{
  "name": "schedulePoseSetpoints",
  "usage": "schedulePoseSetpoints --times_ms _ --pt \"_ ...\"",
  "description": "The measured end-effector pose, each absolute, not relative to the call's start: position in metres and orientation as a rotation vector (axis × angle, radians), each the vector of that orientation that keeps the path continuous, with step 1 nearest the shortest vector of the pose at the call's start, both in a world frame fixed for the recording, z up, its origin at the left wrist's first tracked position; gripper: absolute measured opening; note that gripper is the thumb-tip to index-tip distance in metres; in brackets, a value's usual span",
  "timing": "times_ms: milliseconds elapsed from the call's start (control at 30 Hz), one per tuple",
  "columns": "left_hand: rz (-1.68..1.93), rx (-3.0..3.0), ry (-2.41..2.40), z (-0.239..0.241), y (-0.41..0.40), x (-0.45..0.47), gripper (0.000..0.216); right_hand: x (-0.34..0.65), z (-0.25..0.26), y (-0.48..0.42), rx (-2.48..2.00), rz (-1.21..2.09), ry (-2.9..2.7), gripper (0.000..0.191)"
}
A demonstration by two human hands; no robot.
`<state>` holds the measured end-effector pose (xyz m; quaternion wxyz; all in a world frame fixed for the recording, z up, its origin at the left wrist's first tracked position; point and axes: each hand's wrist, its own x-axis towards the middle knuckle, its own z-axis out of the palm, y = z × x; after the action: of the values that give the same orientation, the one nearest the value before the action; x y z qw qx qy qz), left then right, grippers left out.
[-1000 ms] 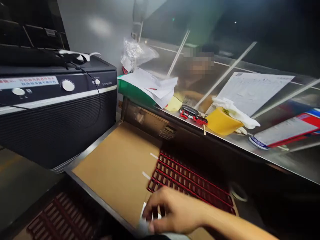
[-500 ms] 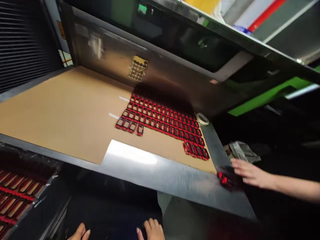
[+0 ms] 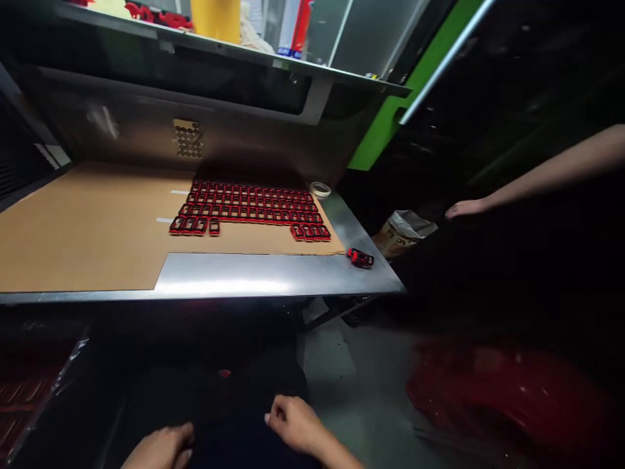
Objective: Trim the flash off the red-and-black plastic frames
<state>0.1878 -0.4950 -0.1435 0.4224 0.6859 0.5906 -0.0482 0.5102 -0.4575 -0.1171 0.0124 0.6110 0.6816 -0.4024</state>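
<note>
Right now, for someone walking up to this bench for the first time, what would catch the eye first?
The rows of red-and-black rectangular frames stand out first, laid across the brown cardboard sheet on the steel table. Next comes a lone red piece near the table's right edge, then a co-worker's bare arm reaching in from the right.

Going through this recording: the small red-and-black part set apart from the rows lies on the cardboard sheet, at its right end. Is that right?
Not quite. The head view shows the small red-and-black part lying on the bare steel tabletop, just off the cardboard sheet, not on it. It is beside the sheet's right end, as you say.
</note>
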Motion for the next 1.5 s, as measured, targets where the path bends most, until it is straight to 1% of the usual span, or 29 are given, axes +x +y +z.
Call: schedulePoseSetpoints --times_ms 33,67,100,133,200,267,333,400,433,567,633,700,800,967,1100,1300,1500 --pt "-0.017 1.785 1.449 -0.13 -0.475 0.185 0.026 0.517 -0.1 -0.441 1.869 -1.298 2.173 0.007" --pt "0.129 1.844 1.46 -0.114 -0.453 0.183 0.03 0.527 -0.081 -0.421 1.861 -1.311 2.231 0.012" --pt "0.296 1.897 1.501 -0.097 -0.429 0.18 0.034 0.541 -0.06 -0.4 1.903 -1.283 2.289 0.01" --pt "0.478 1.941 1.568 -0.079 -0.405 0.177 0.036 0.558 -0.038 -0.378 1.986 -1.219 2.341 0.013" --pt "0.748 2.01 1.665 -0.044 -0.354 0.175 0.037 0.595 0.001 -0.331 2.269 -0.971 2.381 0.026" --pt "0.85 2.008 1.806 -0.02 -0.306 0.179 0.037 0.629 0.029 -0.289 2.558 -0.664 2.297 0.03" --pt "0.856 1.998 1.871 -0.009 -0.269 0.189 0.039 0.656 0.043 -0.255 2.705 -0.455 2.205 0.028" --pt "0.789 2.009 1.866 -0.011 -0.245 0.2 0.04 0.676 0.048 -0.231 2.743 -0.326 2.156 0.03" --pt "0.75 2.017 1.856 -0.015 -0.238 0.204 0.039 0.684 0.047 -0.223 2.745 -0.281 2.139 0.036" --pt "0.725 1.951 1.849 -0.029 -0.236 0.204 0.04 0.712 0.04 -0.207 2.717 -0.235 2.055 0.074" --pt "0.729 1.896 1.833 -0.032 -0.24 0.199 0.042 0.718 0.035 -0.204 2.678 -0.258 2.037 0.083" --pt "0.712 1.877 1.823 -0.033 -0.241 0.195 0.042 0.715 0.032 -0.2 2.622 -0.258 2.065 0.086" --pt "0.664 1.869 1.854 -0.04 -0.24 0.194 0.04 0.691 0.03 -0.185 2.503 -0.218 2.181 0.083" --pt "0.591 1.914 1.915 -0.049 -0.24 0.204 0.037 0.636 0.026 -0.152 2.317 -0.142 2.375 0.063" --pt "0.642 2.008 1.96 -0.045 -0.241 0.21 0.035 0.622 0.019 -0.136 2.372 -0.141 2.336 0.056" --pt "0.716 2.07 1.899 -0.037 -0.244 0.214 0.031 0.623 0.006 -0.127 2.476 -0.251 2.197 0.038" --pt "0.798 2.002 1.843 -0.035 -0.243 0.213 0.028 0.609 0.008 -0.127 2.53 -0.266 2.121 0.033"
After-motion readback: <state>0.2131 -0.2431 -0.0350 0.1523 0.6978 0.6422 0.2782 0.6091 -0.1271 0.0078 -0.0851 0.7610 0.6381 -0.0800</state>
